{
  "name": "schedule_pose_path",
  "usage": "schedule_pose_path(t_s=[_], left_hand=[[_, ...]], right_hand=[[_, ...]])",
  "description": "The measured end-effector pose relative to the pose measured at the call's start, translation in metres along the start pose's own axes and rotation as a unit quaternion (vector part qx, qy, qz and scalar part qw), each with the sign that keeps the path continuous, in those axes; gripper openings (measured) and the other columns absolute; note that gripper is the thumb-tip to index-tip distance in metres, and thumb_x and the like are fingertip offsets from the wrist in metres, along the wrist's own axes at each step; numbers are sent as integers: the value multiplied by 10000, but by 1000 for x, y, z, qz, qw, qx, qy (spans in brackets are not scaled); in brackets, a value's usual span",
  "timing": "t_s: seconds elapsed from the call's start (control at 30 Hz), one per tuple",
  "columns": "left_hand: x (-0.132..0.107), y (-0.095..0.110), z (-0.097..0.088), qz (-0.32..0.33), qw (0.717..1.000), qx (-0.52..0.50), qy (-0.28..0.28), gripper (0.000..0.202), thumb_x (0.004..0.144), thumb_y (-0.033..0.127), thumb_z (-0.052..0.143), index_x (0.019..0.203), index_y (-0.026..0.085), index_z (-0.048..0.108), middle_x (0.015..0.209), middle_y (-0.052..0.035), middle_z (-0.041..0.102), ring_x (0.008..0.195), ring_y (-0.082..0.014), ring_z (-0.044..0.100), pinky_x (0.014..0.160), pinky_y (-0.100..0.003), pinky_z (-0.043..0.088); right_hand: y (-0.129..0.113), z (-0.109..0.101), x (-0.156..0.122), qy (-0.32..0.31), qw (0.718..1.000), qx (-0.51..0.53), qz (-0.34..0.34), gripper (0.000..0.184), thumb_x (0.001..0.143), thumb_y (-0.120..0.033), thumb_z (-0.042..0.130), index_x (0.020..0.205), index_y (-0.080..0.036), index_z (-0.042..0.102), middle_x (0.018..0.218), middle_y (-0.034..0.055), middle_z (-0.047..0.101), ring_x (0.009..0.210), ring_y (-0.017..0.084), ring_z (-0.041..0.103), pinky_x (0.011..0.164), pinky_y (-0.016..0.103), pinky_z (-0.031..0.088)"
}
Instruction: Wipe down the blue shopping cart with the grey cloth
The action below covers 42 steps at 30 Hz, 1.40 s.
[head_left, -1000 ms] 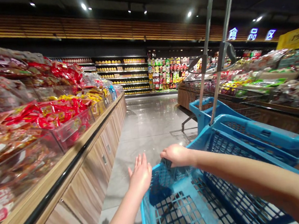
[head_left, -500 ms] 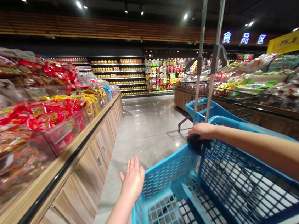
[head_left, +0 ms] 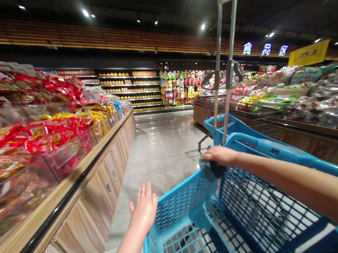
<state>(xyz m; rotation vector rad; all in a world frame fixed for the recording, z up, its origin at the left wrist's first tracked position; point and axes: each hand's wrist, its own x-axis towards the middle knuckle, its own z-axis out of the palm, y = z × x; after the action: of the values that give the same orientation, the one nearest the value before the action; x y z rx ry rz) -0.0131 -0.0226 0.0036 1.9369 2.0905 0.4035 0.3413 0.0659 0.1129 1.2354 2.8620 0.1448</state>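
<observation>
My right hand is closed over a dark cloth-like thing pressed on the top rim of a blue plastic shopping cart basket. My left hand hovers flat and open, fingers together, just left of the cart's lower front basket, touching nothing that I can see. Two grey metal poles rise from the cart's front.
A long wooden display counter with clear bins of red and yellow packaged snacks runs along the left. Another counter with bagged goods lines the right, under a yellow price sign. A shiny grey aisle floor leads to far shelves.
My right hand with the dark thing has moved from the lower front basket rim up to the higher basket's rim. My left hand has drifted off the basket edge to the left.
</observation>
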Motion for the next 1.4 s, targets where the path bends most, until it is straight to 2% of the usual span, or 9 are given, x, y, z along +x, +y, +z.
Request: schedule_pose_path(t_s=[0.1, 0.2, 0.37, 0.6, 0.93, 1.07, 1.17, 1.27, 1.4], left_hand=[[-1, 1, 0, -5, 1000, 3, 12, 588, 967, 289, 146, 1520, 99, 208, 1595, -137, 176, 1476, -253, 154, 1135, -620, 181], [0, 4, 2, -12, 1000, 1, 25, 603, 979, 352, 154, 1521, 93, 199, 1600, -143, 150, 1480, -267, 133, 1131, -630, 171], [-11, 8, 4, 69, 994, 41, 68, 630, 979, 415, 212, 1532, 116, 171, 1605, -128, 116, 1487, -255, 80, 1150, -608, 111], [-62, 20, 0, 50, 991, 80, 100, 604, 981, 353, 185, 1534, 112, 156, 1607, -113, 78, 1485, -244, 82, 1158, -584, 133], [-150, 13, 33, 115, 991, 63, 10, 796, 866, 472, 389, 1513, 40, 219, 1569, -150, 133, 1462, -296, 144, 1177, -494, 191], [-161, 42, 11, 132, 988, 73, 38, 871, 819, 487, 435, 1530, 72, 151, 1583, -102, 25, 1472, -285, 24, 1190, -520, 63], [-154, 70, -6, 118, 990, 76, 28, 963, 738, 420, 499, 1524, 28, 105, 1579, -114, -12, 1472, -278, -5, 1188, -523, 35], [-147, 76, 3, 125, 990, 69, -6, 987, 685, 375, 514, 1527, 42, 121, 1580, -114, 11, 1471, -276, 14, 1189, -509, 61], [-146, 63, 25, 160, 986, 52, 17, 1051, 628, 331, 552, 1541, 116, 80, 1584, -88, 10, 1469, -292, -6, 1182, -530, 97]], right_hand=[[33, -13, -27, 32, 998, -12, 57, 583, 699, 31, 524, 1248, -152, 591, 1320, 159, 578, 1241, 273, 505, 1079, 425, 318], [32, -4, -35, 71, 991, -15, 111, 662, 678, 58, 500, 1309, -138, 536, 1421, 174, 484, 1363, 282, 374, 1129, 447, 250], [-11, 30, -15, 109, 978, 14, 179, 662, 681, 17, 480, 1320, -150, 520, 1490, 172, 393, 1426, 348, 233, 1082, 564, 305], [-89, 61, 19, 155, 968, 160, 119, 593, 697, -39, 488, 1257, -210, 580, 1451, 102, 466, 1446, 355, 192, 1064, 648, 294], [-127, 46, 29, 171, 956, 232, -59, 634, 574, 15, 464, 1150, -180, 643, 1291, 100, 615, 1331, 222, 461, 1196, 483, 168], [-150, 41, 12, 149, 948, 271, -76, 561, 634, 0, 464, 1113, -213, 664, 1215, 44, 670, 1304, 191, 495, 1179, 405, 242], [-165, 35, -3, 138, 941, 302, -69, 480, 694, -32, 470, 1091, -208, 676, 1149, 28, 700, 1264, 183, 534, 1122, 319, 336], [-168, 26, -17, 131, 934, 332, -28, 429, 699, -68, 496, 1057, -211, 686, 1097, 19, 719, 1133, 192, 625, 999, 275, 449], [-126, 5, -34, 188, 920, 327, 109, 328, 761, -133, 475, 1005, -206, 681, 1022, 27, 731, 981, 207, 672, 879, 303, 514]])
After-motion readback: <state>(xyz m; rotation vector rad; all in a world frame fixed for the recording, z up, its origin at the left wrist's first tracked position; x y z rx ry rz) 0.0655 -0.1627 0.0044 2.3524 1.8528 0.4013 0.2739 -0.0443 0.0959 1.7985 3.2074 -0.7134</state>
